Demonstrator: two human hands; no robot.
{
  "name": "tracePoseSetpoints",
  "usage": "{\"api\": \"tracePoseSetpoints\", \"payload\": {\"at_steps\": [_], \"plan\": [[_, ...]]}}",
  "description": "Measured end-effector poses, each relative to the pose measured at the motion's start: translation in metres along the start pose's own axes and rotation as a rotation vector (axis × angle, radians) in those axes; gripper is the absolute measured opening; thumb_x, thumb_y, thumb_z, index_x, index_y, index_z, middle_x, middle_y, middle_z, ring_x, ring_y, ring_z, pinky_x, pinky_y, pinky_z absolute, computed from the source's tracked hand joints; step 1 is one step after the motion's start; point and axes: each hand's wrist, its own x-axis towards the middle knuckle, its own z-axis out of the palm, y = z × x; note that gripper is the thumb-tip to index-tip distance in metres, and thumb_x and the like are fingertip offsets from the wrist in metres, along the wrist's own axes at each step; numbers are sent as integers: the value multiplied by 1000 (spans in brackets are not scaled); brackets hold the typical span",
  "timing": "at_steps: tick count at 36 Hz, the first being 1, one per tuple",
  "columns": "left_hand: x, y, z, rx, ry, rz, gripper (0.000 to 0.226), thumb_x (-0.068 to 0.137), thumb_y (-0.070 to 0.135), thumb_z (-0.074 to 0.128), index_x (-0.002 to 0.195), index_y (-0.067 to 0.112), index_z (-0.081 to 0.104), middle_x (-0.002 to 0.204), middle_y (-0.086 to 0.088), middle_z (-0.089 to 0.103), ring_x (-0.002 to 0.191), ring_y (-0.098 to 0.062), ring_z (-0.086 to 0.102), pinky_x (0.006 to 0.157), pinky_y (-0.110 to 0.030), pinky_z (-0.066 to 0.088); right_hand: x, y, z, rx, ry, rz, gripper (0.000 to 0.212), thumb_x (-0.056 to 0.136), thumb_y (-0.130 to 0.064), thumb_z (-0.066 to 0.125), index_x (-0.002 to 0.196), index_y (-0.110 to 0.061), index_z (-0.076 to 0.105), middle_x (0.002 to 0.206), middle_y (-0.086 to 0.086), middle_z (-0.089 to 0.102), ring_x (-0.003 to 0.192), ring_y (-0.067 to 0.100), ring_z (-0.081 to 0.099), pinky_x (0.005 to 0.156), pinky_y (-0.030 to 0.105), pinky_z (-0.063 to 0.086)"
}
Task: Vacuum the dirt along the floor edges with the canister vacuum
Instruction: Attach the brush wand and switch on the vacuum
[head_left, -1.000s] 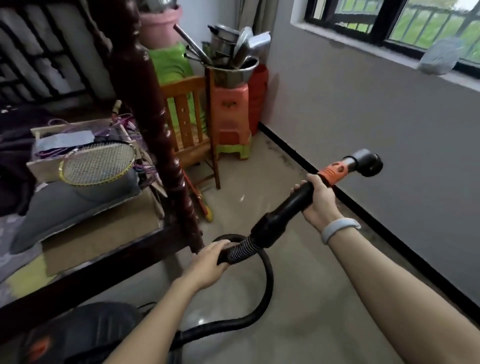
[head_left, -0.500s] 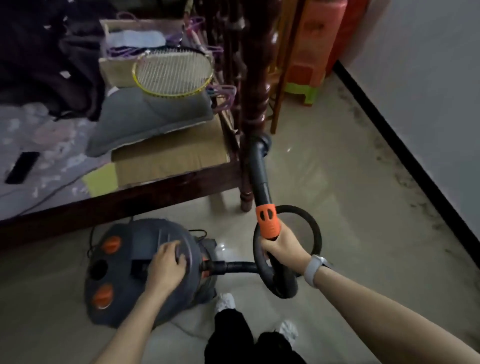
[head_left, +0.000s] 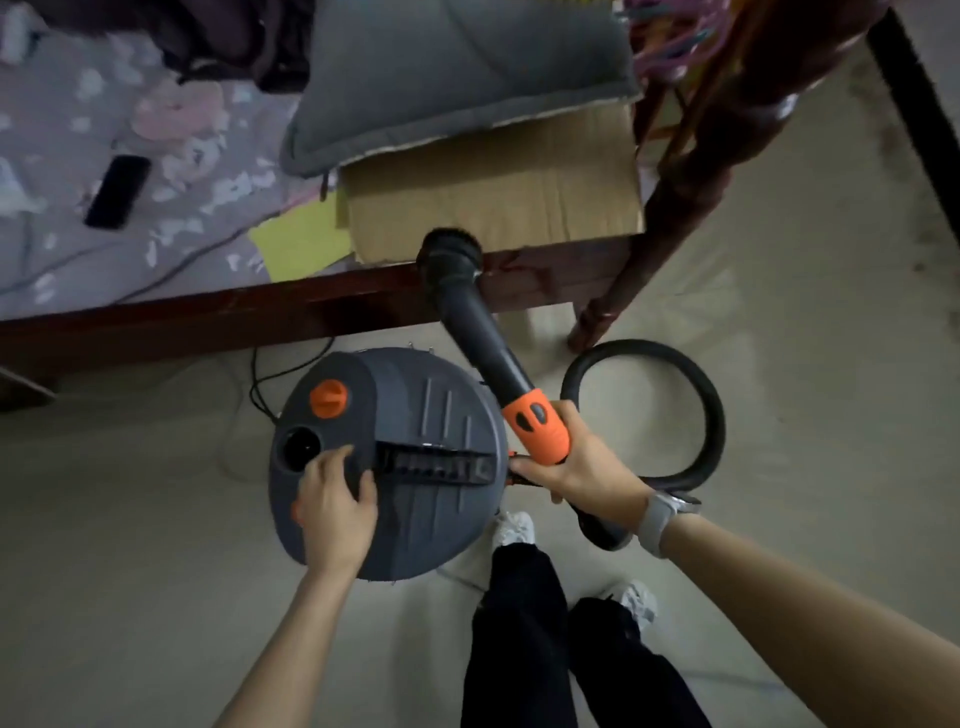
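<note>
While the canister (head_left: 405, 462) stands on the floor (head_left: 130, 571) just beside the bed rail (head_left: 208, 317), the left hand (head_left: 335, 512) rests on its lid with fingers curled at the near end of the carry handle (head_left: 436, 462); whether they grip the handle or press a switch cannot be told. The right hand (head_left: 582, 467) is wrapped around the wand (head_left: 488, 343) at its orange collar (head_left: 537, 428).

Orientation: the wand's long axis runs diagonally from the right hand up and away toward the bed, nozzle (head_left: 451, 252) raised and pointing at the cardboard (head_left: 493, 192), not at the floor. The hose (head_left: 644, 415) loops on the floor to the right of the canister.

Position relative to task: the dirty floor edge along the dark skirting (head_left: 914, 104) lies well apart, at upper right.

Risks, as judged: starting suction with the nozzle near the bed could draw in the cardboard or bedding. Pulling the canister may snag the cord (head_left: 254, 384) behind it or the hose loop on the bedpost (head_left: 691, 208). The feet (head_left: 514, 530) stand close to the canister, so rolling it back could strike them.
</note>
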Motion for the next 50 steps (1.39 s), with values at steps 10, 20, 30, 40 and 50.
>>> {"api": "tracePoseSetpoints", "payload": {"at_steps": [10, 20, 30, 40, 50], "plan": [[-10, -70, -3, -188, 48, -294, 28, 85, 1, 65, 112, -1, 64, 111, -23, 57, 105, -39, 56, 90, -39, 44, 37, -5, 23, -24, 49, 27, 41, 84, -21, 73, 109, -25, 42, 83, 1, 58, 51, 8, 58, 49, 18, 47], [-9, -89, -15, -97, -40, -33, 30, 78, -3, 73, 107, 1, 70, 112, -13, 65, 104, -33, 59, 92, -33, 43, 42, -2, 47, -159, -72, -7, 46, 79, -28, 76, 113, -27, 44, 89, -3, 60, 73, 19, 63, 65, 44, 57], [1, -74, -13, -208, 38, -479, 31, 84, 28, 71, 98, 1, 65, 92, -11, 59, 90, -26, 56, 77, -29, 38, 34, 0, 53, -225, -121, 27, 46, 76, -33, 80, 106, -24, 46, 87, -1, 61, 72, 21, 63, 67, 45, 57], [-1, -60, -2, -259, 61, -528, 26, 88, 22, 66, 76, -1, 62, 70, -8, 58, 71, -24, 53, 65, -27, 34, 38, -3, 56, -230, -93, 10, 46, 77, -33, 78, 109, -25, 46, 89, -2, 60, 73, 19, 63, 69, 44, 57], [6, -65, -17, -121, -100, -412, 19, 87, 25, 65, 93, 7, 67, 87, -14, 62, 80, -25, 54, 68, -27, 35, 40, -2, 53, -227, -92, 8, 49, 76, -36, 79, 109, -28, 44, 89, -2, 61, 71, 17, 63, 69, 45, 58]]}}
